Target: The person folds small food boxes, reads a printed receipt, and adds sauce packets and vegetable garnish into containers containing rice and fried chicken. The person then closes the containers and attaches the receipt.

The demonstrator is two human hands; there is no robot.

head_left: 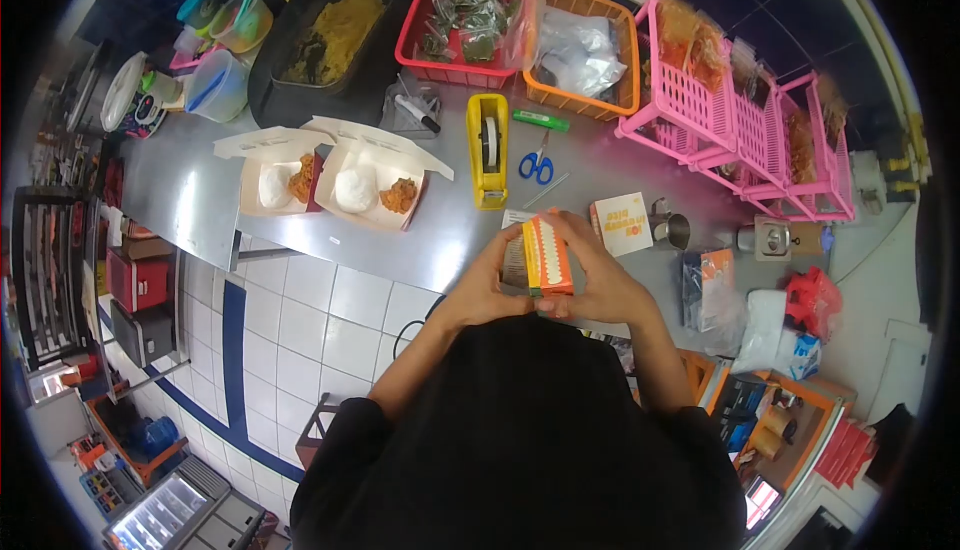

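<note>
Between both hands is a small orange and yellow printed box with a white tooth-like pattern. My left hand grips its left side, and my right hand wraps the right side. The thumbs meet near its lower edge. Just right of my right hand lies a white box with orange lettering. Beyond the hands stand a yellow tape dispenser, blue-handled scissors and a green marker. To the left, two open boxes hold white rice and fried chicken.
A red basket of small packets and an orange basket of plastic bags stand at the back. Pink racks rise at right. A black pan of yellow food sits back left. Metal cups are right of my hands.
</note>
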